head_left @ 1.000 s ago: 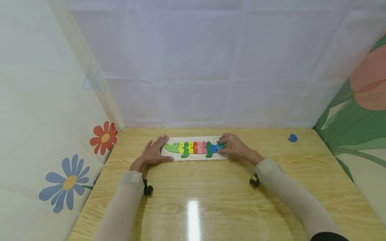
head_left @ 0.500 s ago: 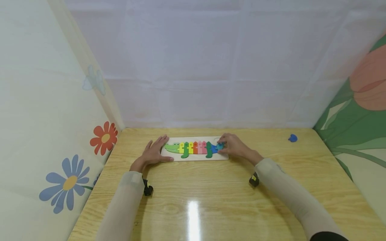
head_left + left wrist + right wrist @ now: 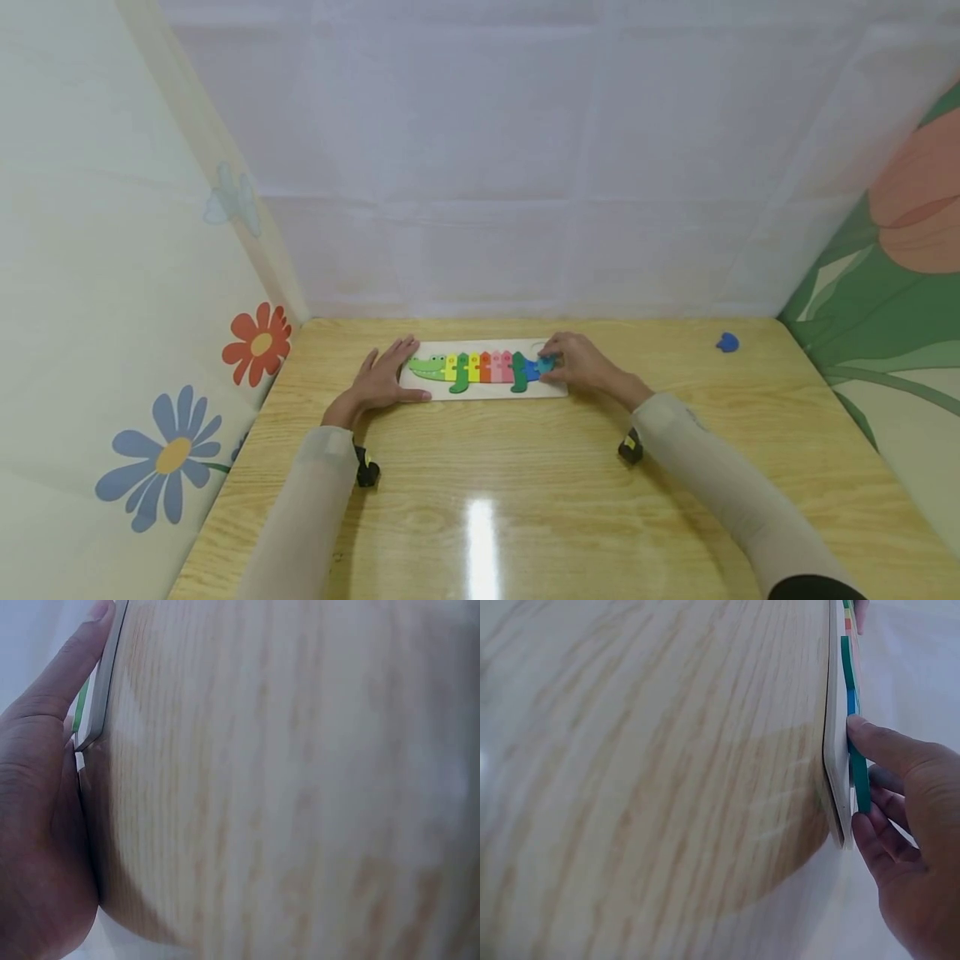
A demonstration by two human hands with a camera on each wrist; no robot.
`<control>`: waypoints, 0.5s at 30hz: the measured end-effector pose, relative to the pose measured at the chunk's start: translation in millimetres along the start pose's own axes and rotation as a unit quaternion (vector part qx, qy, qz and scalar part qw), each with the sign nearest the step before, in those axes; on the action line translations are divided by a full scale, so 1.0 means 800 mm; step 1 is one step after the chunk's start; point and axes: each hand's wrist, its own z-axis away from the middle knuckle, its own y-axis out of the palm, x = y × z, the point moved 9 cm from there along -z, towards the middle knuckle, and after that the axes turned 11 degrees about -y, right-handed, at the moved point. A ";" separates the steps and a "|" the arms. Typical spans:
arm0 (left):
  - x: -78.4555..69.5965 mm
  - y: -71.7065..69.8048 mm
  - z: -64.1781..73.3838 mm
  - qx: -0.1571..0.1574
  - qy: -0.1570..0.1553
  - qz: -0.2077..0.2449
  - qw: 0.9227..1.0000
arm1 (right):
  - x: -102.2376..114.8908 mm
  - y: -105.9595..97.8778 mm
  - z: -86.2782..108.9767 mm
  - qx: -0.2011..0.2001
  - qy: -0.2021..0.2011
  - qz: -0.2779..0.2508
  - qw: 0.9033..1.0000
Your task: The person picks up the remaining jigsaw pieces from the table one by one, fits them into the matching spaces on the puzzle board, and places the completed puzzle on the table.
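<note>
A pale wooden puzzle board carries a crocodile built of coloured pieces, its light green head at the left. My left hand rests at the board's left end, fingers spread and thumb along the near edge. At the right end my right hand pinches a teal puzzle piece beside the blue piece. In the right wrist view the teal piece sits tilted at the board's face, between thumb and fingers. The left wrist view shows the left hand against the board's edge.
A loose dark blue puzzle piece lies at the table's back right. The wooden table meets a white cloth backdrop at the back. Flower-printed cloths hang on both sides.
Both hands and the board stay almost where they were. The right hand keeps its pinch on the teal puzzle piece, with only a very slight shift.
</note>
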 end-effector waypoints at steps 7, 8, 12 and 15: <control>0.004 0.003 -0.002 0.003 0.000 0.000 1.000 | -0.003 0.002 -0.002 0.000 0.003 -0.008 1.000; 0.004 0.003 -0.002 0.002 0.004 0.002 1.000 | -0.003 0.002 -0.002 0.001 0.004 -0.009 1.000; 0.000 0.000 0.001 0.000 0.013 0.010 1.000 | -0.004 0.003 -0.001 0.004 0.010 -0.012 1.000; -0.001 -0.002 0.002 0.001 0.007 0.008 1.000 | -0.006 0.003 -0.001 0.007 0.011 -0.011 1.000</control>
